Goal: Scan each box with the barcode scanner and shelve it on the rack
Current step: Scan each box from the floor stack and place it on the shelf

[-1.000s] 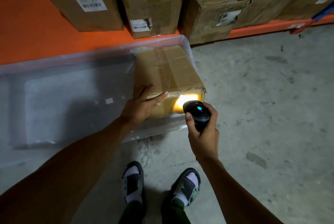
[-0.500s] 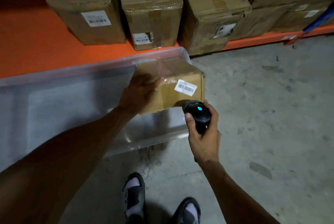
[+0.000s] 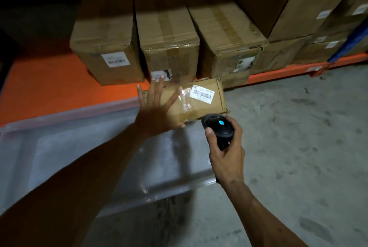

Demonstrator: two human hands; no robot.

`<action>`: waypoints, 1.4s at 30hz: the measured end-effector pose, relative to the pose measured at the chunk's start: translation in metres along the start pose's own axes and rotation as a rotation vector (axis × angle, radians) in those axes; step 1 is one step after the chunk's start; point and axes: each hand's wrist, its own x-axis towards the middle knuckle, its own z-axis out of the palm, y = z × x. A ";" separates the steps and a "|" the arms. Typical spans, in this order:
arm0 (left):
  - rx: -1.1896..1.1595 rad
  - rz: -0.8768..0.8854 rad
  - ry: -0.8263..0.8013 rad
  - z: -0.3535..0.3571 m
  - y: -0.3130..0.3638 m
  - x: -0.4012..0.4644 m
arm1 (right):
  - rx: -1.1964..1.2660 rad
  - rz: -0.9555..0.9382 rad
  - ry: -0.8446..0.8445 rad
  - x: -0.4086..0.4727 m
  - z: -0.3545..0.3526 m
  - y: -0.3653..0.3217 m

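Centre of frame: small cardboard box (image 3: pixel 196 101) held up off the clear plastic bin (image 3: pixel 59 159), white barcode label (image 3: pixel 202 94) facing the camera, clear tape across its face. Left hand (image 3: pixel 154 113) spread wide over the box's left end, fingers splayed and straight, thumb hooked under the lower edge (box carried on the palm and thumb). Just below and right of the box: black barcode scanner (image 3: pixel 218 127), blue light on top, head almost touching the box's lower right corner. Right hand (image 3: pixel 226 153) wrapped round the scanner's grip, fingers curled, thumb along its left side. Upper half of frame: orange rack shelf (image 3: pixel 49 87) with a row of larger labelled boxes (image 3: pixel 169 35) standing side by side. Right side: grey concrete floor (image 3: pixel 298 137).
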 end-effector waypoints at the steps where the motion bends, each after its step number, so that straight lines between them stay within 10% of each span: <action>1: 0.024 0.065 0.043 0.003 -0.001 0.002 | -0.005 -0.014 -0.002 -0.002 0.002 0.005; 9: 0.062 0.364 0.291 0.008 -0.018 0.015 | 0.030 -0.150 0.005 0.010 0.034 0.054; 23: 0.556 0.211 0.416 0.073 -0.034 0.052 | 0.125 -0.338 0.018 0.069 0.114 0.168; 42: 0.505 0.055 0.314 0.086 -0.022 0.075 | -0.607 0.172 -0.274 0.094 0.159 0.262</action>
